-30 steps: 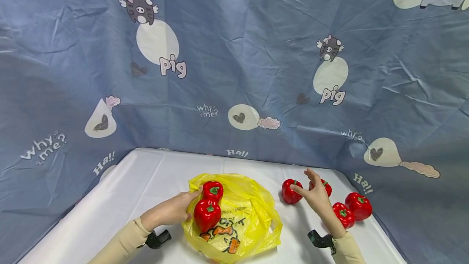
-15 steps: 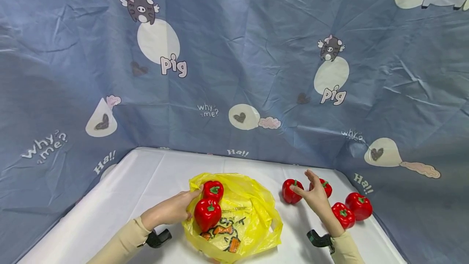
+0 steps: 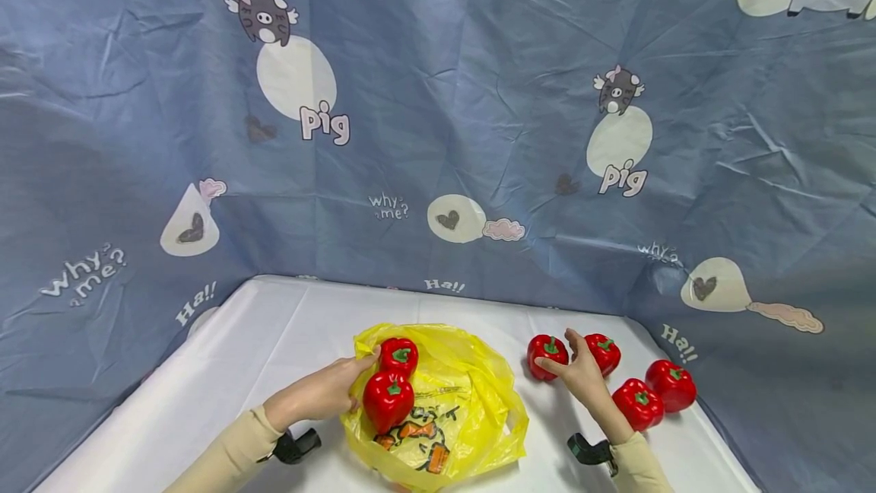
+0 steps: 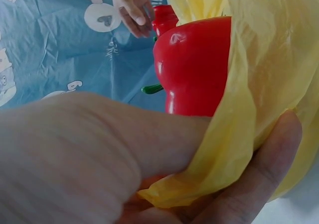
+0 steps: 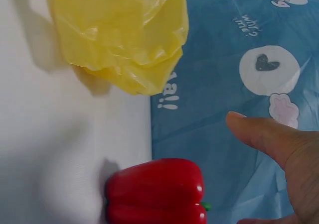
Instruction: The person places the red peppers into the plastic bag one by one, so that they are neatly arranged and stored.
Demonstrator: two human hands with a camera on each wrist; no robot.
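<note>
Your left hand (image 3: 318,390) pinches the rim of a yellow plastic bag (image 3: 482,367) on the white table (image 3: 280,371), its grip firm, with the film caught between the digits, one on the inner side and another on the outer, as the left wrist view shows. Two red peppers sit inside the opening right beside those fingers: a far pepper (image 3: 398,356) and, overlapping it in the head view, a near pepper (image 3: 388,404), both with green stems.

Across the table, the grip of your right hand (image 3: 585,373) is released, thumb and fingers spread well apart and holding nothing. The thumb crosses in front of the closest loose pepper (image 3: 543,350) in the head view, yet the right wrist view shows backdrop between thumb and pepper; you cannot tell whether any other finger touches it.

Three more red peppers rest on the table around your right forearm: a back pepper (image 3: 604,352) just beyond the hand, a front pepper (image 3: 639,405) by the wrist, and an outer pepper (image 3: 672,385) next to that one. A blue printed backdrop (image 3: 411,135) hangs behind the table.
</note>
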